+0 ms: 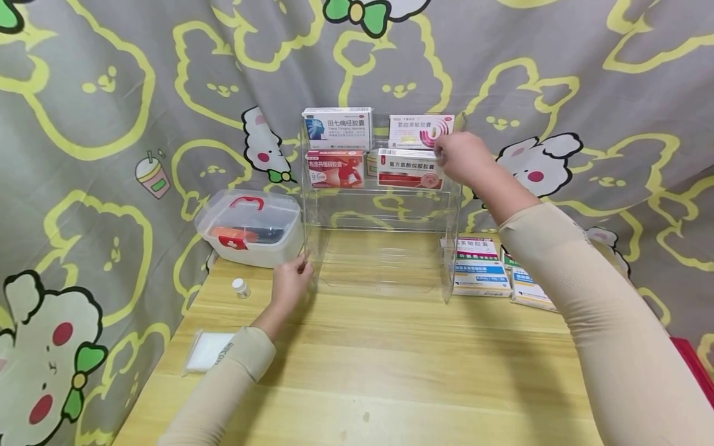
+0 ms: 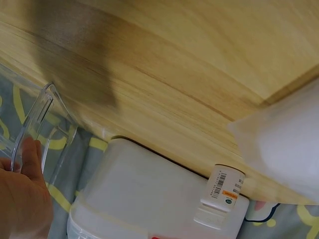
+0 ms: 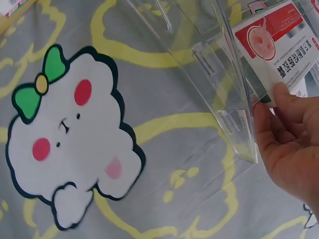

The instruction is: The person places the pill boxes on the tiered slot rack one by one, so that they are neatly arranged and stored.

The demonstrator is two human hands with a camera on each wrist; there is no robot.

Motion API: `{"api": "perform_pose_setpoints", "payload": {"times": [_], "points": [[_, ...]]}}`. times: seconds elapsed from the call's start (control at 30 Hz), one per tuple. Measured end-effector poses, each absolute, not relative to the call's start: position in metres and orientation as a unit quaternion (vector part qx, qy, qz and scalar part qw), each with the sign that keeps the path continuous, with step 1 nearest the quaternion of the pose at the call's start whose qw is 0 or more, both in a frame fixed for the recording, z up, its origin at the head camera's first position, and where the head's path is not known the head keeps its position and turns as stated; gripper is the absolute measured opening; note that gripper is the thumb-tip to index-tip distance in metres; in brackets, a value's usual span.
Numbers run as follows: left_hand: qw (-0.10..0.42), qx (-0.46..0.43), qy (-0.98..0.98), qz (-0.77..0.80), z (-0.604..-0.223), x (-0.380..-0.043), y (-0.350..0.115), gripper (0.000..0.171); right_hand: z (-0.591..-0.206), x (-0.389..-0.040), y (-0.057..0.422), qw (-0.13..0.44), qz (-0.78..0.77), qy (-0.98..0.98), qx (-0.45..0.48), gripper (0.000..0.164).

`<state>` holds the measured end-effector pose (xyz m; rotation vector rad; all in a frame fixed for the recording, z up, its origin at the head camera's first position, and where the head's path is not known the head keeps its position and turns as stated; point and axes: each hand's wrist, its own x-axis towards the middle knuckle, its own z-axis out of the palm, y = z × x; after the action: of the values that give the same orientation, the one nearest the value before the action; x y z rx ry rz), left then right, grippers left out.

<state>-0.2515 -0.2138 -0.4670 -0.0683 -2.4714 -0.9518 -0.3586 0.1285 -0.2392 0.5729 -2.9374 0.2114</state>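
Observation:
A clear tiered rack (image 1: 448, 272) stands on the table. My left hand (image 1: 290, 282) pinches its lower left edge; in the left wrist view the thumb and fingers of that hand (image 2: 27, 199) lie around the clear side panel (image 2: 31, 119). Up at the second tier, my right hand (image 1: 465, 161) pinches the right end of a white and red medicine box (image 1: 410, 170). The right wrist view shows the thumb on the front of this box (image 3: 279, 47). Beside it sits a red medicine box (image 1: 334, 170). Above are a blue and white box (image 1: 338, 128) and a pink and white box (image 1: 413, 131).
Left of the rack is a lidded first-aid case (image 1: 256, 244), with a small white-capped bottle (image 1: 241, 288) before it. A white packet (image 1: 209, 351) lies near my left sleeve. Several medicine boxes (image 1: 481, 279) are stacked at the right. A patterned curtain (image 1: 184, 124) hangs behind.

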Motion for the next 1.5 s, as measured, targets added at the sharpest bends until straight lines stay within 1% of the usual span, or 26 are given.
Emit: {"api": "perform_pose_setpoints", "payload": {"times": [0.13, 0.43, 0.63, 0.67, 0.7, 0.77, 0.8, 0.87, 0.9, 0.97, 1.0, 1.07, 1.1, 1.17, 1.33, 1.5], "points": [[0.237, -0.024, -0.906, -0.350, -0.465, -0.252, -0.211, 0.020, -0.236, -0.358, 0.125, 0.075, 0.011, -0.980, 0.186, 0.016], [0.240, -0.036, -0.904, -0.352, -0.464, -0.252, -0.205, 0.018, -0.232, -0.356, 0.122, 0.094, -0.070, -0.980, 0.160, 0.019], [0.236, -0.040, -0.905, -0.352, -0.462, -0.252, -0.203, 0.020, -0.237, -0.349, 0.125, 0.111, -0.094, -0.975, 0.169, 0.011], [0.235, -0.040, -0.905, -0.352, -0.462, -0.252, -0.202, 0.021, -0.238, -0.348, 0.126, 0.110, -0.102, -0.973, 0.174, 0.012], [0.232, -0.037, -0.906, -0.353, -0.462, -0.252, -0.202, 0.022, -0.238, -0.346, 0.126, 0.107, -0.114, -0.972, 0.178, 0.017], [0.225, -0.032, -0.907, -0.356, -0.462, -0.251, -0.202, 0.024, -0.240, -0.341, 0.127, 0.118, -0.131, -0.966, 0.190, 0.029], [0.222, -0.030, -0.907, -0.356, -0.462, -0.251, -0.202, 0.025, -0.241, -0.338, 0.127, 0.131, -0.138, -0.962, 0.197, 0.036], [0.218, -0.026, -0.908, -0.356, -0.462, -0.251, -0.202, 0.026, -0.243, -0.332, 0.129, 0.181, -0.141, -0.950, 0.212, 0.053], [0.215, -0.024, -0.908, -0.359, -0.462, -0.250, -0.202, 0.026, -0.243, -0.328, 0.131, 0.213, -0.137, -0.942, 0.221, 0.054], [0.213, -0.022, -0.909, -0.359, -0.462, -0.250, -0.202, 0.026, -0.243, -0.322, 0.135, 0.287, -0.118, -0.921, 0.237, 0.047], [0.212, -0.021, -0.909, -0.359, -0.462, -0.249, -0.202, 0.027, -0.242, -0.319, 0.138, 0.319, -0.104, -0.910, 0.244, 0.040], [0.209, -0.018, -0.909, -0.361, -0.462, -0.249, -0.203, 0.027, -0.238, -0.314, 0.146, 0.353, -0.075, -0.899, 0.249, 0.029], [0.208, -0.016, -0.909, -0.362, -0.463, -0.249, -0.204, 0.027, -0.236, -0.312, 0.151, 0.352, -0.062, -0.901, 0.245, 0.029], [0.207, -0.013, -0.910, -0.360, -0.463, -0.248, -0.205, 0.027, -0.230, -0.305, 0.162, 0.321, -0.040, -0.919, 0.226, 0.030], [0.209, -0.012, -0.911, -0.356, -0.462, -0.246, -0.208, 0.028, -0.221, -0.292, 0.198, 0.183, -0.031, -0.972, 0.144, 0.037], [0.204, -0.007, -0.913, -0.354, -0.463, -0.245, -0.212, 0.029, -0.238, -0.287, 0.242, 0.122, -0.033, -0.981, 0.146, 0.031]]}}
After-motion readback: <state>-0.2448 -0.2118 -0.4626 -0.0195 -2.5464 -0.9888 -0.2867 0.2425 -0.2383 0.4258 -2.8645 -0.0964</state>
